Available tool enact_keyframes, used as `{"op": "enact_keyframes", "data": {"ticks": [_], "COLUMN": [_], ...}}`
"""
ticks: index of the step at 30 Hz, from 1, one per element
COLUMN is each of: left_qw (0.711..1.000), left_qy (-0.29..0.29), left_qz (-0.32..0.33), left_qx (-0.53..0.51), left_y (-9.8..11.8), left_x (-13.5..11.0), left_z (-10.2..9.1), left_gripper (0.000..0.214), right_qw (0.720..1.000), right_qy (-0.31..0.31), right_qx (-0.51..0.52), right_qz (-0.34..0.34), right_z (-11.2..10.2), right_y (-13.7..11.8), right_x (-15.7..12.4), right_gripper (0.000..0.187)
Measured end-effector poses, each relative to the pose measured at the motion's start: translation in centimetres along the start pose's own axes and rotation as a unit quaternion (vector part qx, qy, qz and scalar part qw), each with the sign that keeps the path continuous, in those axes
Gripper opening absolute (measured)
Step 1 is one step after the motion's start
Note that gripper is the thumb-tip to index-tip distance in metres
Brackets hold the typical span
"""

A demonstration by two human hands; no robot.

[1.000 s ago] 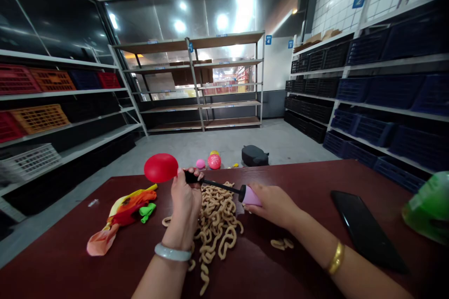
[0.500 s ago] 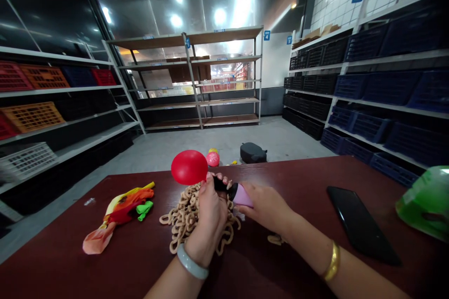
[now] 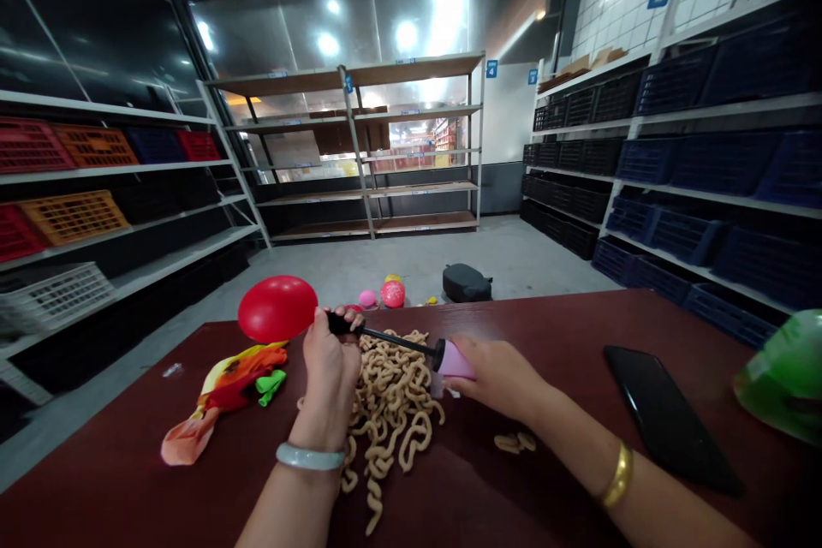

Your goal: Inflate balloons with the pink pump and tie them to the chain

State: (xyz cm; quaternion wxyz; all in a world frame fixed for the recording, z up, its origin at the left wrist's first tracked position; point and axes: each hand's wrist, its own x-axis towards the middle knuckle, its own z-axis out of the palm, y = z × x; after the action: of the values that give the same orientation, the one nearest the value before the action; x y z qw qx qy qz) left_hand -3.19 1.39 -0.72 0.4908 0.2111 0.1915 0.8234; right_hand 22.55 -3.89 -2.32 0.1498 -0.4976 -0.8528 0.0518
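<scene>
My left hand (image 3: 330,364) is closed round the black front end of a hand pump, where a partly blown-up red balloon (image 3: 277,308) sits on the nozzle. The pump's thin black rod (image 3: 398,340) is drawn out to the right. My right hand (image 3: 497,377) grips the pink pump handle (image 3: 457,360). Both hands hover above a heap of tan rubber bands (image 3: 389,402) on the dark red table (image 3: 545,334).
A bunch of limp coloured balloons (image 3: 224,394) lies left of the hands. A black phone (image 3: 668,419) lies to the right, and a green inflated balloon (image 3: 780,377) is at the right edge. Small balloons (image 3: 391,294) and a black bag (image 3: 466,284) lie on the floor. Shelves with crates line the walls.
The pump was pushed together half a second ago; now my left hand has moved left with the balloon and the rod is drawn out again. The red balloon looks slightly bigger.
</scene>
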Motion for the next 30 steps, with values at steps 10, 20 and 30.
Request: {"op": "enact_keyframes", "data": {"ticks": [10, 20, 30], "left_qw": [0.997, 0.996, 1.0], "left_qy": [-0.03, -0.034, -0.007], "left_qz": [-0.073, -0.083, -0.01], "left_qx": [0.003, 0.023, -0.014], "left_y": [-5.7, -5.4, 1.4], "left_x": [-5.8, -7.6, -0.4], "left_z": [2.2, 3.5, 0.8], "left_gripper": [0.023, 0.02, 0.016], "right_qw": [1.0, 0.998, 0.999], "right_qy": [0.016, 0.029, 0.024], "right_qx": [0.015, 0.05, 0.041], "right_qz": [0.005, 0.008, -0.015], "right_z": [0.4, 0.5, 0.1], "right_y": [-0.8, -1.8, -0.5], "right_x": [-0.2, -0.1, 0.1], "right_gripper": [0.049, 0.054, 0.05]}}
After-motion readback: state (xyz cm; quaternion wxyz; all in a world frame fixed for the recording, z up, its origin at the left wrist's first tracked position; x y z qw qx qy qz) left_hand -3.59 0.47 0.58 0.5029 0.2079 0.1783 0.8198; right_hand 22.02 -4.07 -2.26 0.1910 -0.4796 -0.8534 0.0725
